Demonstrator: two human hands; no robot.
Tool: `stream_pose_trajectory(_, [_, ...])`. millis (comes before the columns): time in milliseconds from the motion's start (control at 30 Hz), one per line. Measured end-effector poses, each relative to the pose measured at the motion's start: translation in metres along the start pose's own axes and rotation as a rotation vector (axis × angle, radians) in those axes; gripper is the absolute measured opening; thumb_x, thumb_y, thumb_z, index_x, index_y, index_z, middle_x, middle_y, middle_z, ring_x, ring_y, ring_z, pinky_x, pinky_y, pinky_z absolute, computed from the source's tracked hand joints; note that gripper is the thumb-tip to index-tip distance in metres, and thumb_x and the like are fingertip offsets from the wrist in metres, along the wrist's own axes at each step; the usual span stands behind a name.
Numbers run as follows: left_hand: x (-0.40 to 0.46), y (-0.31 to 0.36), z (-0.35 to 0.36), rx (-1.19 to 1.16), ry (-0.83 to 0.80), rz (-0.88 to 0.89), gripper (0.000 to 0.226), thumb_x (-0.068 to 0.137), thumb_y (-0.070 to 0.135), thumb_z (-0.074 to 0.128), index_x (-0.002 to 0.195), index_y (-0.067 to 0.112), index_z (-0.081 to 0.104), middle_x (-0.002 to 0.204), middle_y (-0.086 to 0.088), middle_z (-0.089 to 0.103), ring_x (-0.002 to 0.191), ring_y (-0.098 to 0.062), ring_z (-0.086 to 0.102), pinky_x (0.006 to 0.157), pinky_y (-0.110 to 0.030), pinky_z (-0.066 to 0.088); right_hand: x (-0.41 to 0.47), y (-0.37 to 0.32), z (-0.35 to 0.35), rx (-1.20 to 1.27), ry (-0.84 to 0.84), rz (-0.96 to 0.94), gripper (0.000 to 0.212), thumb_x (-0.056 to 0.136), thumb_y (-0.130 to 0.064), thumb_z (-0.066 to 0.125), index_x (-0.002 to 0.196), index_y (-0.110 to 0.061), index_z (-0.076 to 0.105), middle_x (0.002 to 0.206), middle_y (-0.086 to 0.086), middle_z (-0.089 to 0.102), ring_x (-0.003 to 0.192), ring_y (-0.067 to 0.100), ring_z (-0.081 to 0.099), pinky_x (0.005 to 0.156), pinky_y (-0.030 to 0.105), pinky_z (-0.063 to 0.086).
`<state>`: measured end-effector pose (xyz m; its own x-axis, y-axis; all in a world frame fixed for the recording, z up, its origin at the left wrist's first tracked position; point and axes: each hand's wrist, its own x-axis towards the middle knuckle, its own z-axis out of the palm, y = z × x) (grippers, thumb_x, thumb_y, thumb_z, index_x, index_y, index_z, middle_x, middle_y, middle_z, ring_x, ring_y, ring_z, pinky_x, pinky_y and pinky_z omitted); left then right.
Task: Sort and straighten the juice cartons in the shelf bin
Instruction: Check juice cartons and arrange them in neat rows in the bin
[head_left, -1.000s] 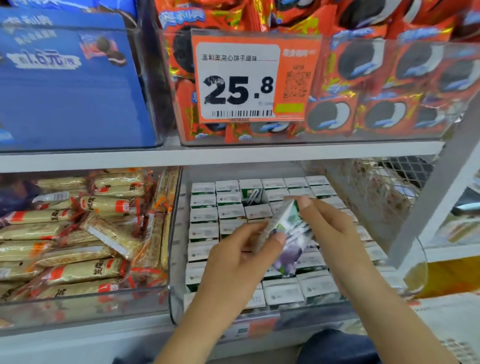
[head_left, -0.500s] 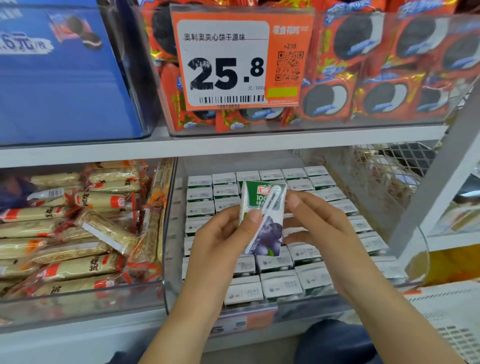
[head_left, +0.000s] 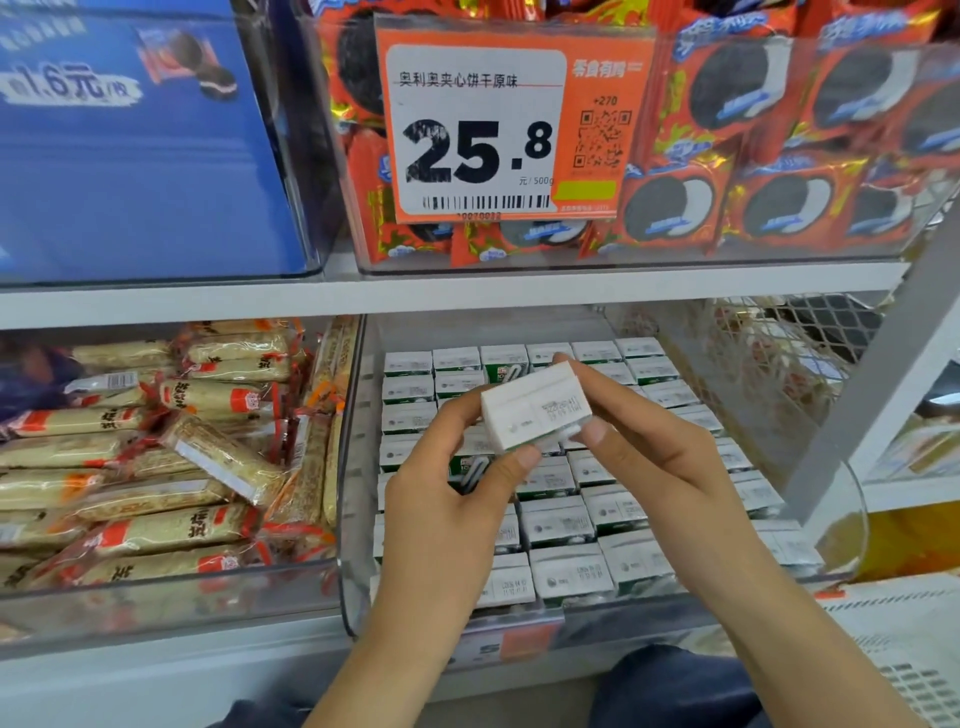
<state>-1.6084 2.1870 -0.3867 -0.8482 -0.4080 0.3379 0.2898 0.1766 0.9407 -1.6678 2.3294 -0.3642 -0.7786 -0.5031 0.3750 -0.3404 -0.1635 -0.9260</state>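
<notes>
Your clear shelf bin (head_left: 353, 519) sits on the lower shelf, packed with rows of upright juice cartons (head_left: 566, 525). Above them your left hand (head_left: 447, 499) and right hand (head_left: 660, 457) both grip one carton (head_left: 535, 410); it's tilted, its white printed top facing you, green edging its lower side.

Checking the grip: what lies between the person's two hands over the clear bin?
In the head view, one small white juice carton lies between left hand and right hand, both pinching it.
</notes>
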Motion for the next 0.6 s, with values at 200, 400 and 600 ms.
stream_pose_trajectory(200, [-0.004, 0.003, 0.002, 0.213, 0.108, 0.084, 0.035, 0.077, 0.042, 0.073, 0.109, 0.048, 0.059, 0.109, 0.025, 0.062, 0.107, 0.006, 0.054, 0.083, -0.005, 0.040, -0.003, 0.003, 0.008, -0.181, -0.010, 0.097, 0.056, 0.078, -0.030, 0.070, 0.130, -0.036, 0.052, 0.122, -0.018, 0.063, 0.115, 0.004, 0.058, 0.089, 0.018, 0.050])
stream_pose_trajectory(400, [-0.004, 0.004, 0.004, 0.461, 0.177, 0.255, 0.035, 0.073, 0.029, 0.070, 0.108, 0.033, 0.065, 0.103, 0.026, 0.054, 0.100, 0.000, 0.054, 0.084, -0.007, 0.040, -0.001, 0.005, 0.016, -0.072, 0.191, 0.203, 0.044, 0.066, -0.035, 0.082, 0.107, -0.030, 0.065, 0.101, -0.007, 0.071, 0.090, 0.009, 0.068, 0.073, 0.021, 0.055])
stream_pose_trajectory(600, [0.003, 0.010, -0.008, 0.175, -0.107, -0.088, 0.064, 0.060, 0.067, 0.072, 0.117, 0.046, 0.056, 0.113, 0.030, 0.058, 0.106, 0.015, 0.052, 0.079, -0.002, 0.040, 0.003, 0.004, 0.003, 0.346, 0.180, 0.339, 0.050, 0.069, -0.017, 0.067, 0.117, -0.009, 0.060, 0.105, 0.012, 0.070, 0.096, 0.023, 0.068, 0.076, 0.025, 0.056])
